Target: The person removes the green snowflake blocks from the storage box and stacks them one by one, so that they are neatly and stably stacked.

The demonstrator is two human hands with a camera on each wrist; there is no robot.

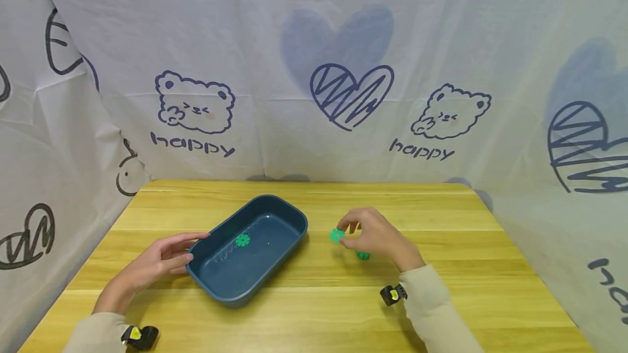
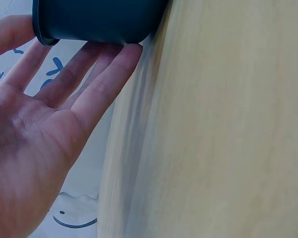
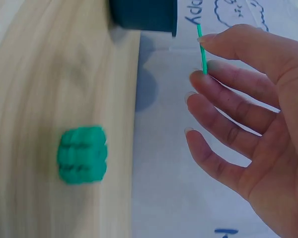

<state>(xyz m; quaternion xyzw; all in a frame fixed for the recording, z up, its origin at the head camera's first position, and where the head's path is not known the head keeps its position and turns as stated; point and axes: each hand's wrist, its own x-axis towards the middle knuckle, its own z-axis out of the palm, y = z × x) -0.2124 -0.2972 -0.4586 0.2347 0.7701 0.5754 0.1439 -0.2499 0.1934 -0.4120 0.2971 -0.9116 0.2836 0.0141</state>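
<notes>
My right hand (image 1: 375, 236) pinches a thin green snowflake building disc (image 1: 337, 235) by its edges, raised above the table. In the right wrist view the disc (image 3: 202, 52) appears edge-on between thumb and fingertips, with the other fingers loosely bent. Below that hand, a short stack of green discs (image 3: 83, 154) stands on the wood, partly covered by the hand in the head view. My left hand (image 1: 157, 260) touches the left end of a dark blue bin (image 1: 289, 260), its fairly straight fingers against the outer wall and thumb at the rim. One green disc (image 1: 242, 240) lies inside the bin.
The bin sits at a slant on a light wooden table (image 1: 314, 326), left of the right hand. A white cloth (image 1: 275, 42) with hearts and bears hangs behind the table and at its sides. Black wrist cameras (image 1: 392, 294) are strapped at both sleeves.
</notes>
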